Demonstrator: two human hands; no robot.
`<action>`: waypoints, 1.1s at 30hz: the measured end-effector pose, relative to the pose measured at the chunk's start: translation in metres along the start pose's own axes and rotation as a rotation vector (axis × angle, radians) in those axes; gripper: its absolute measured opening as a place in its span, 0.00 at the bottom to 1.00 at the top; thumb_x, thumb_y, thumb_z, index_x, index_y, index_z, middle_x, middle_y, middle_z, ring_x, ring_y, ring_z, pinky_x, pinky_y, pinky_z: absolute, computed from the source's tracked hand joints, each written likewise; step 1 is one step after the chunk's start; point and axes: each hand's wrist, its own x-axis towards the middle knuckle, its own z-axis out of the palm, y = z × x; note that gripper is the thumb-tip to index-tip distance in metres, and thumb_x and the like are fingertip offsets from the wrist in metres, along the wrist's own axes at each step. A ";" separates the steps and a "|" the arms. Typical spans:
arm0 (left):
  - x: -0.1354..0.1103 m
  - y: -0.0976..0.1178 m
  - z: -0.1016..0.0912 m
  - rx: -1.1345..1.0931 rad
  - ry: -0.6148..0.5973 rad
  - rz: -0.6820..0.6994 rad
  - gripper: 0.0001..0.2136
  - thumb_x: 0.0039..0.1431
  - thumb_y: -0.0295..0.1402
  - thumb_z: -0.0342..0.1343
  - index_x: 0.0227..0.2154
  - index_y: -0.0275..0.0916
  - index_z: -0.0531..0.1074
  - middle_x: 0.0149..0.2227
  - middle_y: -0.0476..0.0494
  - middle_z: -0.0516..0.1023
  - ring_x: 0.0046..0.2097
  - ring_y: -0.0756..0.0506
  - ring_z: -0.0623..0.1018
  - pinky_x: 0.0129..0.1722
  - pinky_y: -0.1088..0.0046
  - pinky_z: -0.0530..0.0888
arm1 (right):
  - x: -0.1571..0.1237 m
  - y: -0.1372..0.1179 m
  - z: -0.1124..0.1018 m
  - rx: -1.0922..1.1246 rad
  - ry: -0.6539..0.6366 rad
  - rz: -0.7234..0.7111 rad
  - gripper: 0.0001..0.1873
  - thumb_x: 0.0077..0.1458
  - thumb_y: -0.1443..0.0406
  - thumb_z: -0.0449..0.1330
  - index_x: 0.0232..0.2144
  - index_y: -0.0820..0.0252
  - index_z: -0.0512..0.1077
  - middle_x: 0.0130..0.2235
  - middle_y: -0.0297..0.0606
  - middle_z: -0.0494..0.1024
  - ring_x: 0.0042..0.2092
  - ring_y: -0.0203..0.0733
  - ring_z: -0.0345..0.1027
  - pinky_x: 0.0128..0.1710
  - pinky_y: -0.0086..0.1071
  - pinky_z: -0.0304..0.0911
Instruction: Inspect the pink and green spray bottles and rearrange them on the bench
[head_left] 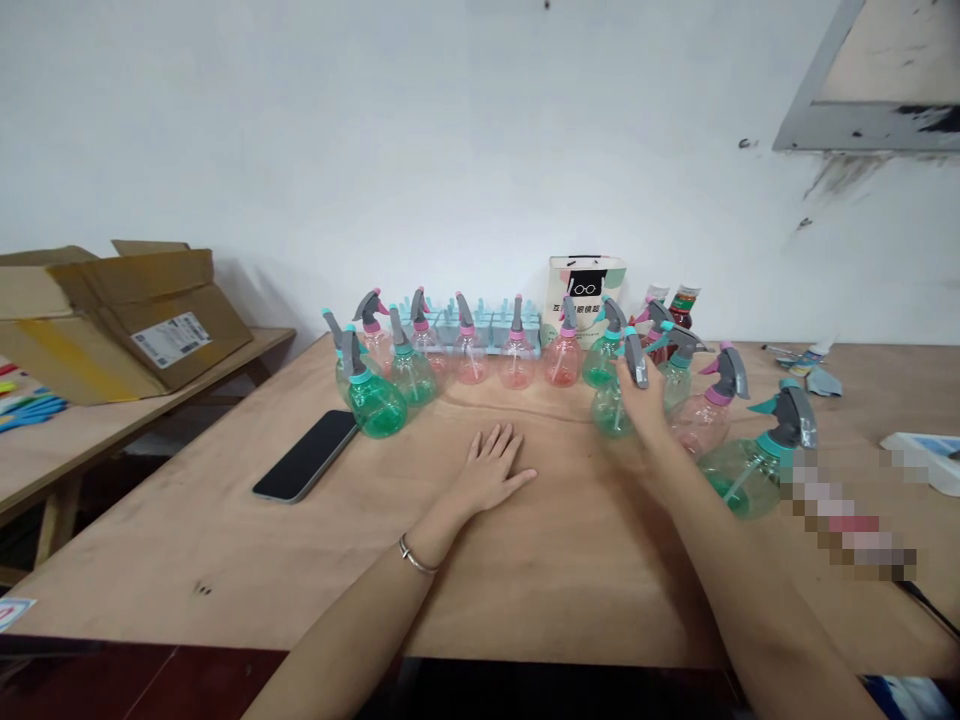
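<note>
My left hand (495, 470) lies flat on the wooden table with its fingers spread, holding nothing. My right hand (643, 395) is wrapped round the neck of a green spray bottle (611, 412) with a grey trigger head; its collar is hidden by the fingers. Beside that hand are a pink spray bottle (701, 420) and another green spray bottle (742, 475), both partly behind my right forearm. More pink ones, such as this pink bottle (517, 368), stand in a row at the back. On the left stands a green bottle (379, 405) among several others.
A black phone (307, 455) lies left of my left hand. Behind the bottles stand a pale blue rack (491, 330) and a paper bag (559, 285). An open cardboard box (127, 320) rests on the left side table. A white tray (926, 455) is at the right.
</note>
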 end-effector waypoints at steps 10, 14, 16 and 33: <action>0.003 -0.017 -0.032 -0.108 0.698 -0.045 0.22 0.65 0.42 0.46 0.57 0.36 0.63 0.60 0.33 0.67 0.64 0.40 0.64 0.64 0.57 0.60 | -0.020 0.053 0.017 -0.184 0.192 -0.048 0.36 0.51 0.52 0.60 0.57 0.67 0.62 0.54 0.55 0.71 0.55 0.55 0.65 0.56 0.50 0.59; -0.007 -0.055 -0.068 -0.078 1.220 -0.249 0.29 0.59 0.41 0.54 0.60 0.36 0.55 0.63 0.30 0.60 0.66 0.36 0.59 0.64 0.51 0.57 | -0.028 0.071 0.020 -0.237 0.173 -0.153 0.43 0.52 0.50 0.61 0.62 0.70 0.53 0.60 0.61 0.62 0.63 0.57 0.56 0.61 0.51 0.54; -0.013 -0.075 -0.079 -0.090 1.345 -0.398 0.36 0.55 0.42 0.58 0.62 0.35 0.50 0.65 0.29 0.54 0.67 0.34 0.55 0.64 0.48 0.55 | -0.028 0.078 0.020 -0.268 0.146 -0.184 0.45 0.53 0.50 0.61 0.63 0.70 0.50 0.61 0.62 0.60 0.64 0.57 0.53 0.62 0.52 0.52; -0.012 -0.129 -0.069 -0.310 1.225 -0.616 0.41 0.48 0.42 0.64 0.60 0.32 0.51 0.60 0.26 0.62 0.63 0.31 0.63 0.62 0.47 0.60 | -0.050 0.065 0.014 -0.269 0.290 -0.448 0.35 0.51 0.53 0.56 0.57 0.62 0.53 0.50 0.50 0.61 0.53 0.59 0.60 0.50 0.56 0.62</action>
